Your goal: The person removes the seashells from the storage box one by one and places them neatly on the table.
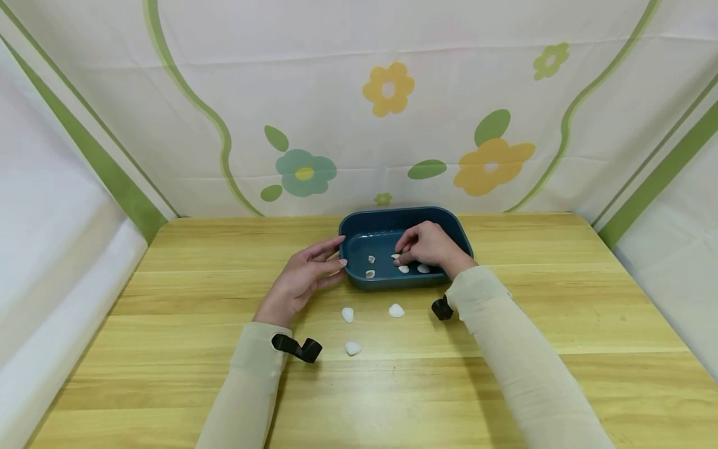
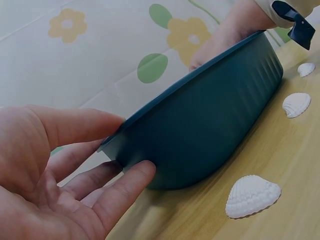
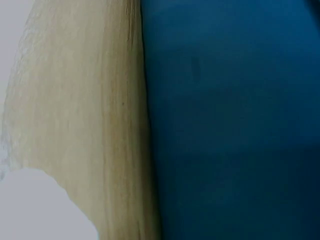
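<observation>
A dark blue plastic basin [image 1: 359, 284] rests on the wooden table. My left hand [image 1: 303, 274] steadies its left end, and in the left wrist view the fairly straight fingers [image 2: 125, 192] touch the wall and rim. Inside the basin my right hand [image 1: 429, 244] pinches a small white seashell [image 1: 395, 255] between thumb and fingers, low over the bottom. Several other shells lie around it, among them one shell [image 1: 370, 274] near the front left and another [image 1: 423, 269] under the right wrist. The right wrist view shows mostly the basin's outer wall [image 3: 225, 110], with the right hand out of sight.
Three white seashells lie on the table in front of the basin: one shell [image 1: 348, 315], a second shell [image 1: 396, 310] to its right and a third shell [image 1: 353, 348] nearer me. A flowered white curtain [image 1: 336, 93] hangs behind the table's back edge.
</observation>
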The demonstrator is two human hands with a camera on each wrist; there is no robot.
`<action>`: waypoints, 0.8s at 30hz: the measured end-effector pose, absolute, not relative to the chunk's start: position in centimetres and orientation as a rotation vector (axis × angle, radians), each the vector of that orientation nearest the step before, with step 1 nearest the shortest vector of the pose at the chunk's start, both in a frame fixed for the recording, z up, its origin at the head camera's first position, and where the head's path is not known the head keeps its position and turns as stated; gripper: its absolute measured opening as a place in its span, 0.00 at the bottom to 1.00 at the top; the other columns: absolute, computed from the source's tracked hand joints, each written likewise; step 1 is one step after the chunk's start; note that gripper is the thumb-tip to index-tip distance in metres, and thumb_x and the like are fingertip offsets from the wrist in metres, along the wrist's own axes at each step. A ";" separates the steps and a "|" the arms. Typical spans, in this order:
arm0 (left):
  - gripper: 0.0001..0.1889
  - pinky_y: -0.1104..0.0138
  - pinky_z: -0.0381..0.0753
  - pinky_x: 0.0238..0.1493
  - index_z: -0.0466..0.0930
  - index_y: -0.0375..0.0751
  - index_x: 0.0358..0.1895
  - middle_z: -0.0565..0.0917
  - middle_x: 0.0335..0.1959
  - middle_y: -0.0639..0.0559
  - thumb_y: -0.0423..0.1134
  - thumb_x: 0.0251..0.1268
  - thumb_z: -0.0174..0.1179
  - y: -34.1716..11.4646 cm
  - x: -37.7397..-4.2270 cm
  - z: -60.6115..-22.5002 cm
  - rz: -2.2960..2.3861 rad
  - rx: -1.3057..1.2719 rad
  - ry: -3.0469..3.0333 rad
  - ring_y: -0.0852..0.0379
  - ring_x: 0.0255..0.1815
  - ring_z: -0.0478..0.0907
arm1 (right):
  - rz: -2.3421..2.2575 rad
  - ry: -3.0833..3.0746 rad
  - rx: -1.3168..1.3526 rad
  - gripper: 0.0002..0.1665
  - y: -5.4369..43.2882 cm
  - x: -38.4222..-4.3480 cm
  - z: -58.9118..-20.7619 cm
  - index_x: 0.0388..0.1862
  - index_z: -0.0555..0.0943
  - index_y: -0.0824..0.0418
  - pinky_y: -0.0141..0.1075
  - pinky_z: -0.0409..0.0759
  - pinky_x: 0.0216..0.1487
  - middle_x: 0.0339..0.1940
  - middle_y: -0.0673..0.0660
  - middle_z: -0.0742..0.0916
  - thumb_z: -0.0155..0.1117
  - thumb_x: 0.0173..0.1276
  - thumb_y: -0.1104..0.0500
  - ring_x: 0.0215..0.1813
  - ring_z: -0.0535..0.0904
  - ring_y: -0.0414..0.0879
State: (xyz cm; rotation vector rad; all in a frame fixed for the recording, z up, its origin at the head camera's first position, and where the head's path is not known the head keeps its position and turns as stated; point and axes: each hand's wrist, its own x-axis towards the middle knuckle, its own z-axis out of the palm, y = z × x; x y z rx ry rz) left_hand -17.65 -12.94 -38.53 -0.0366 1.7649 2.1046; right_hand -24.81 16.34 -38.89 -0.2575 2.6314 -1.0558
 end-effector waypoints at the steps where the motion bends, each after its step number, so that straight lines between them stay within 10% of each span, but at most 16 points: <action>1: 0.32 0.53 0.82 0.73 0.70 0.46 0.82 0.66 0.86 0.49 0.27 0.77 0.62 -12.9 -17.7 -38.5 2.104 -0.038 1.765 0.47 0.83 0.70 | -1.054 2.630 -0.253 0.08 16.3 -24.8 -38.9 0.39 0.93 0.55 0.39 0.84 0.43 0.35 0.52 0.90 0.84 0.63 0.57 0.39 0.83 0.49; 24: 0.32 0.52 0.81 0.73 0.72 0.48 0.81 0.66 0.86 0.50 0.27 0.77 0.62 -12.8 -17.6 -38.4 2.115 -0.059 1.752 0.47 0.82 0.71 | -1.035 2.604 -0.265 0.08 16.4 -24.6 -38.4 0.40 0.92 0.57 0.37 0.83 0.45 0.36 0.52 0.91 0.82 0.67 0.56 0.40 0.84 0.47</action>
